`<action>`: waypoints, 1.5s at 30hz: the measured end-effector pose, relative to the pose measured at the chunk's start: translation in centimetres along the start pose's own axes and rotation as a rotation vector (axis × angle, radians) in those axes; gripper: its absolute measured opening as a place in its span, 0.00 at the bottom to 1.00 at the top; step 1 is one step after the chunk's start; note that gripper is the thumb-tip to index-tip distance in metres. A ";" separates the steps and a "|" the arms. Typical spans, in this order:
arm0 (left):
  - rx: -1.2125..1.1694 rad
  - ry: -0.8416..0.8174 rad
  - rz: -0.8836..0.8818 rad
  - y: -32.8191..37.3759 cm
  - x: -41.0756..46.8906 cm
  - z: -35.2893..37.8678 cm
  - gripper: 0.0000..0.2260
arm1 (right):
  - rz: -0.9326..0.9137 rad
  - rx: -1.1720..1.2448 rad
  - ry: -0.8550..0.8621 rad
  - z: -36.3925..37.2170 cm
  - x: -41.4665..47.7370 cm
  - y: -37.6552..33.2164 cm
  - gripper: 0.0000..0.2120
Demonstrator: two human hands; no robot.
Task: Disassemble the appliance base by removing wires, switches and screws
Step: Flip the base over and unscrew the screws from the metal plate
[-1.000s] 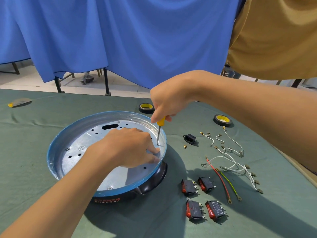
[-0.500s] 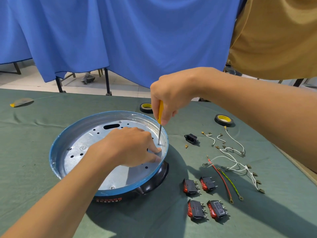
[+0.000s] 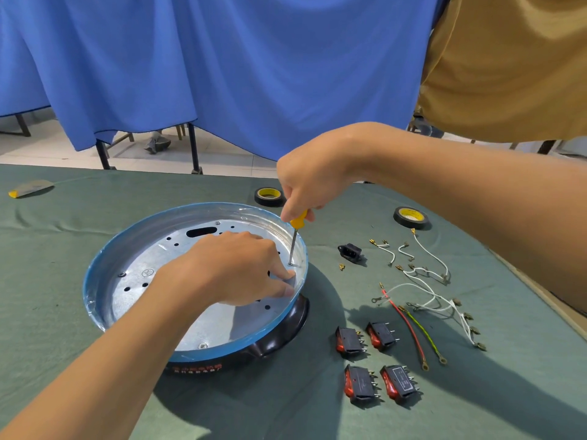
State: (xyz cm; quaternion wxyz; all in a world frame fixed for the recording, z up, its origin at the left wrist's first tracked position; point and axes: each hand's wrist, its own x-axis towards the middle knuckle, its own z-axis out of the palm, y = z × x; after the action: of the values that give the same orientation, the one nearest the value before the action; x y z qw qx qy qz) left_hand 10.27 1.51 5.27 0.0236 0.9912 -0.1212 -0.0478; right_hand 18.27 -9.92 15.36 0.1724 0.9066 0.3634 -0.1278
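gripping the screwdriver point(image 3: 294, 239) in the right hand point(image 3: 305, 185), curled tight round the yellow handle, tip planted on a screw point(image 3: 289, 264) just below that hand, close to the rim of the appliance base point(image 3: 95, 281); pressing on the metal plate with the left hand point(image 3: 235, 271), fingertips laid down right beside the screw, holding nothing that shows; by the look of it, backing out a plate screw; to do it well: hold the shaft upright over the head, lean straight down before turning, turn slowly so as not to slip out and chew the slot; bear down with the left hand to stop the base spinning on the counter point(image 3: 286, 408), yet mind those fingertips so near the tip; pinch the loosened screw out before it drops through a plate hole; counting: four red switches point(image 3: 349, 342) already out, to the right of the left hand; one black socket point(image 3: 350, 251) right of the tool; two tape rolls point(image 3: 268, 195), one just beyond the right hand, a second roll point(image 3: 411, 216) further right; one red wire point(image 3: 406, 328), one green-yellow wire point(image 3: 424, 335); white wires point(image 3: 419, 270) too tangled to count; seemingly three other screws point(image 3: 202, 345) left around the plate
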 end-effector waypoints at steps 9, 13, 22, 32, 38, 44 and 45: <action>0.010 -0.005 0.001 0.1 0.0 0.0 0.16 | -0.149 -0.061 0.116 -0.3 -1.2 0.1 0.03; -0.003 -0.006 -0.002 0.0 0.0 0.0 0.15 | -0.123 0.029 0.129 0.5 -0.5 0.2 0.20; 0.001 -0.014 -0.009 0.0 0.0 0.0 0.15 | -0.009 -0.019 0.037 0.1 -0.4 -0.1 0.19; 0.011 -0.013 0.000 0.1 0.0 0.0 0.16 | -0.164 0.033 0.073 -0.1 -0.6 0.0 0.05; 0.014 -0.019 0.004 0.1 0.1 0.0 0.16 | -0.006 0.145 -0.129 0.0 -0.4 0.4 0.24; 0.015 -0.013 -0.007 0.1 0.1 0.1 0.17 | 0.027 0.045 0.024 0.4 0.2 -0.1 0.16; 0.015 -0.005 -0.012 0.0 0.0 0.1 0.17 | 0.018 0.043 0.050 0.3 0.0 -0.1 0.14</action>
State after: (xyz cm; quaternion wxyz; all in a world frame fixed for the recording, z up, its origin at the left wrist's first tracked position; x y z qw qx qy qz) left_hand 10.30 1.47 5.15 0.0157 0.9919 -0.1155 -0.0497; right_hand 18.14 -9.94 15.06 0.1448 0.9163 0.3565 -0.1111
